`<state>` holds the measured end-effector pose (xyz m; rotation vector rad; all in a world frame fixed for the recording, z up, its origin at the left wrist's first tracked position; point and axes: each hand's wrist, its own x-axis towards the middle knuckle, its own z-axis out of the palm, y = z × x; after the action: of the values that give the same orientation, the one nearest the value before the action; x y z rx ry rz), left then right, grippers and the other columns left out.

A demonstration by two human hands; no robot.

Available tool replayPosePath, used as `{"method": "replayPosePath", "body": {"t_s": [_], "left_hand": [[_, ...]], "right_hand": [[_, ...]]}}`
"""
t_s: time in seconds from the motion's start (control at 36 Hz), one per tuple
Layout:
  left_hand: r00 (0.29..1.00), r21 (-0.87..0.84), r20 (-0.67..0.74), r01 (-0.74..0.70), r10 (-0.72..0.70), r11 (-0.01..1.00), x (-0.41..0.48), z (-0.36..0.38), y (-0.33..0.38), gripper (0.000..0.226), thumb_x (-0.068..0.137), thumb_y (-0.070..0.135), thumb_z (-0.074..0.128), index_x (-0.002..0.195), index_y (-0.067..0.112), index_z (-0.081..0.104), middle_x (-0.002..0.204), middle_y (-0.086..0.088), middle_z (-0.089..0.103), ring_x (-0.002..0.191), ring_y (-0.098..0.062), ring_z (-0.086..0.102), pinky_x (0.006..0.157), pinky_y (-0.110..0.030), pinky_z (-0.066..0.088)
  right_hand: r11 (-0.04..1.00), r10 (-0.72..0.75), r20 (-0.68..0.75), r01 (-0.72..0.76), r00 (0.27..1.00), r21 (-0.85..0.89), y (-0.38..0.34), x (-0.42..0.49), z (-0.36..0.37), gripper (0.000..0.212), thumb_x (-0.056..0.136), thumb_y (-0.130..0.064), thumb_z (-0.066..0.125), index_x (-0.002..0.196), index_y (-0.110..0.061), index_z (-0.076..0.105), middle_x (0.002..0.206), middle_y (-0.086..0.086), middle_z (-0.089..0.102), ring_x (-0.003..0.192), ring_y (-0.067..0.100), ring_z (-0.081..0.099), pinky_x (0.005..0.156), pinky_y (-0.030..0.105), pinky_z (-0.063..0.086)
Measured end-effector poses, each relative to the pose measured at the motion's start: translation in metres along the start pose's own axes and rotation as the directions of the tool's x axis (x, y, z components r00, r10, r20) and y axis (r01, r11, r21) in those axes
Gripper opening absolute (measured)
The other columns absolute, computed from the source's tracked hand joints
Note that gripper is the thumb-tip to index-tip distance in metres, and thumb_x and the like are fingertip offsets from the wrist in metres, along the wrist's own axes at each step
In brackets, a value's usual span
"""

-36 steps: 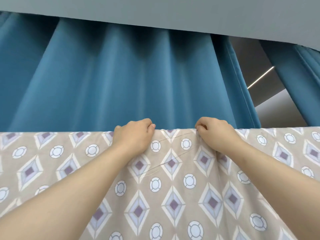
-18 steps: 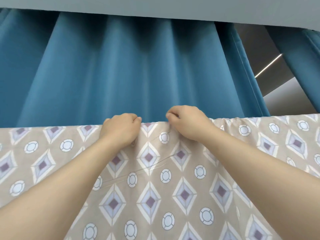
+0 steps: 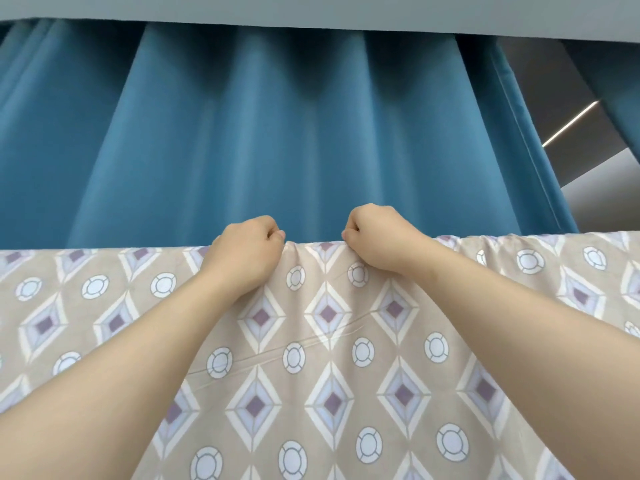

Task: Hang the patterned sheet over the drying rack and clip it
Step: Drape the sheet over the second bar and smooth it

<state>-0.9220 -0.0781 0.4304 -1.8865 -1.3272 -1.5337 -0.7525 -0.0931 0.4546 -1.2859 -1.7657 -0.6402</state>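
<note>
The beige sheet [image 3: 329, 368] with diamond and circle patterns hangs across the lower half of the view, its top fold running level from left to right. My left hand [image 3: 247, 252] grips that top fold with curled fingers. A short way to the right, my right hand [image 3: 375, 237] pinches the same fold, and the cloth between the two hands is slightly bunched. The drying rack is hidden under the sheet. No clip is in view.
A blue pleated curtain [image 3: 277, 140] hangs close behind the sheet. A grey ceiling beam [image 3: 311, 12] runs above it. At the upper right is a gap with a grey wall and a light strip [image 3: 571, 123].
Both hands have slid left along the top fold and come closer together. The sheet's fold to the right of my right hand now shows small gathers.
</note>
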Motion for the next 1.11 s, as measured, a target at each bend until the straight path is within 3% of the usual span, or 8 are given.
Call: {"method": "replayPosePath", "body": {"t_s": [0.08,0.25,0.36,0.44,0.61,0.78,1.03,1.11], "left_hand": [[0.995,-0.057,0.097,0.018,-0.013,0.998,0.000,-0.005,0.001,0.018,0.094,0.026,0.040,0.086,0.021,0.056,0.082,0.006,0.057,0.075,-0.019,0.051,0.056,-0.026,0.039],[0.992,-0.108,0.124,0.016,-0.002,0.994,0.004,-0.015,0.002,0.018,0.091,0.018,0.044,0.081,0.020,0.059,0.078,0.007,0.058,0.070,-0.010,0.050,0.060,-0.020,0.037],[0.995,-0.081,0.095,0.020,-0.012,0.997,0.002,-0.015,0.002,0.019,0.091,0.018,0.042,0.087,0.018,0.061,0.082,0.006,0.060,0.079,-0.017,0.052,0.063,-0.024,0.039],[0.997,-0.066,0.072,0.031,-0.026,0.997,-0.001,-0.016,0.002,0.020,0.090,0.017,0.042,0.088,0.018,0.061,0.087,0.004,0.062,0.085,-0.020,0.054,0.065,-0.027,0.041],[0.998,-0.049,0.055,0.035,-0.032,0.998,-0.003,-0.016,0.005,0.022,0.090,0.017,0.040,0.089,0.018,0.062,0.086,0.007,0.060,0.091,-0.021,0.055,0.074,-0.030,0.045],[0.998,-0.039,0.044,0.036,-0.035,0.999,-0.002,-0.015,0.006,0.022,0.089,0.016,0.040,0.084,0.019,0.061,0.094,0.001,0.063,0.090,-0.023,0.056,0.069,-0.029,0.044],[0.998,-0.062,0.038,0.050,-0.048,0.997,-0.002,-0.014,0.008,0.021,0.088,0.016,0.041,0.082,0.019,0.061,0.096,-0.001,0.062,0.091,-0.024,0.057,0.070,-0.032,0.048],[0.999,-0.074,0.033,0.043,-0.040,0.996,-0.001,-0.014,0.007,0.022,0.088,0.015,0.040,0.084,0.018,0.062,0.091,0.000,0.061,0.083,-0.022,0.056,0.056,-0.026,0.044]], "right_hand": [[0.997,-0.079,0.028,0.079,0.997,-0.007,0.006,-0.005,-0.008,0.023,0.095,-0.015,0.042,0.098,-0.002,0.061,0.105,0.009,0.065,0.100,0.028,0.058,0.077,0.033,0.045],[0.989,-0.149,0.096,0.149,0.984,0.008,0.001,-0.008,-0.024,0.018,0.093,-0.019,0.052,0.096,-0.014,0.068,0.090,-0.004,0.062,0.087,0.013,0.054,0.074,0.022,0.041],[0.992,-0.127,0.087,0.128,0.988,-0.010,-0.004,-0.006,-0.025,0.019,0.090,-0.015,0.050,0.094,-0.011,0.068,0.095,0.002,0.068,0.087,0.020,0.060,0.072,0.025,0.047],[0.989,-0.146,0.048,0.146,0.988,-0.010,-0.006,-0.007,-0.021,0.019,0.089,-0.012,0.047,0.090,-0.006,0.065,0.086,0.005,0.065,0.076,0.019,0.055,0.064,0.026,0.046],[0.985,-0.171,-0.031,0.171,0.985,-0.004,-0.002,-0.008,-0.012,0.021,0.083,-0.014,0.052,0.064,-0.021,0.046,0.074,0.000,0.056,0.073,0.019,0.050,0.063,0.027,0.042],[0.984,-0.171,-0.069,0.166,0.983,-0.068,-0.002,-0.010,-0.008,0.024,0.082,-0.014,0.049,0.062,-0.022,0.038,0.075,0.001,0.051,0.072,0.022,0.047,0.049,0.026,0.029],[0.983,-0.160,-0.083,0.151,0.984,-0.100,-0.001,-0.015,-0.011,0.021,0.084,-0.012,0.047,0.067,-0.019,0.037,0.072,0.003,0.048,0.067,0.024,0.043,0.049,0.027,0.029],[0.986,-0.129,-0.078,0.119,0.989,-0.118,0.002,-0.015,-0.014,0.022,0.084,-0.014,0.047,0.066,-0.020,0.037,0.077,0.003,0.051,0.070,0.024,0.045,0.049,0.026,0.028]]}}
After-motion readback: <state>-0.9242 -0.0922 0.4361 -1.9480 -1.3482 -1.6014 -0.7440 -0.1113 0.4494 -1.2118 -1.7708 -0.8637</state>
